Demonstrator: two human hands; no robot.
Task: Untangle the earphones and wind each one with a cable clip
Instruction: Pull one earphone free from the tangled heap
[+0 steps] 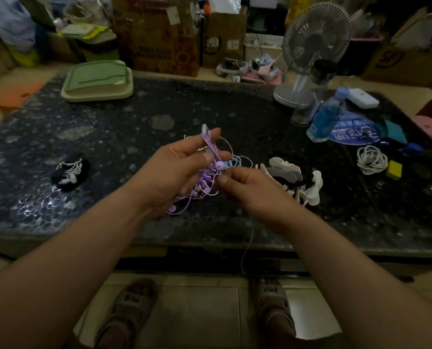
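Observation:
A tangle of purple, pale blue and white earphones point(207, 177) hangs above the middle of the dark table point(134, 117). My left hand point(182, 170) grips the bundle, with purple cords running up between thumb and forefinger. My right hand point(247, 187) pinches a thin cord at the tangle's right side. One pale cord point(247, 248) dangles down past the table's front edge. A pile of white and black cable clips point(295, 180) lies just right of my hands. White earphones wound on a black clip point(70, 175) lie at the left.
A green lidded box point(96, 81) sits at the back left. At the back right stand a desk fan point(310, 46), a clear tumbler point(308, 102) and a blue bottle point(328, 117). A coiled white cable point(371, 159) and a yellow block point(394, 169) lie at the right.

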